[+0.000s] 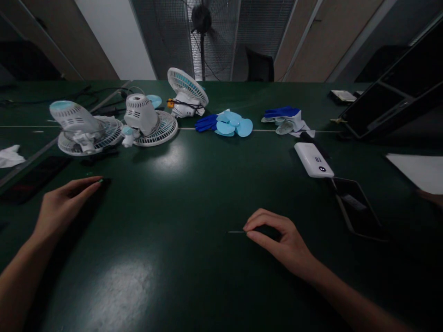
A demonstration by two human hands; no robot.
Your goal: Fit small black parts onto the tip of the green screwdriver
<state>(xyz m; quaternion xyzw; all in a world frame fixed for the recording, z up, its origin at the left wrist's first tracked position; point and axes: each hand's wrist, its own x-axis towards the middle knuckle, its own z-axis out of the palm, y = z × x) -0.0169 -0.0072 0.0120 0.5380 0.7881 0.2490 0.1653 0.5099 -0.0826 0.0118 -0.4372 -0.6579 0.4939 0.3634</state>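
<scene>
In the lower middle, we've got a rod (236,232) pinched in our right hand (289,240), pointing left, with our farther left hand (62,205) pinching a tiny bit (100,180).

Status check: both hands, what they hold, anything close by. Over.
Left hand pinching small greenish piece. Right hand holding thin-shafted tool, shaft pointing left. White fan beyond left hand; dark phone right of right hand.

Open table (166,198) between the hands; fans (141,115) block far left; power bank (313,159) and phone (356,205) obstruct right.
</scene>
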